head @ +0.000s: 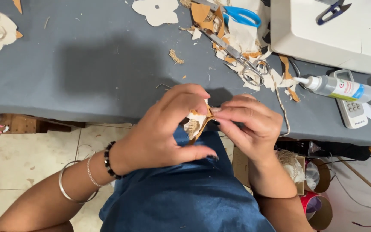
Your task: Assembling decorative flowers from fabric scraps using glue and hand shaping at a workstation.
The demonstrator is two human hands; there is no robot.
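Observation:
Both hands meet just in front of the grey table's [86, 73] near edge, above my lap in blue cloth. Between them is a small craft piece [198, 122] of brown card, cream paper and a bit of burlap. My left hand [168, 129] curls around it from the left, fingertips on its top and thumb below. My right hand [247, 124] pinches its right edge between thumb and fingers. Bangles and a bead bracelet ring my left wrist.
On the table lie blue-handled scissors [241, 16], silver scissors [241, 58] among paper and card scraps, a glue bottle [338, 87], a small remote-like device [351, 107], a cream cut-out [157, 10] and a white machine [344, 30]. Boxes and tape rolls [318, 206] sit on the floor.

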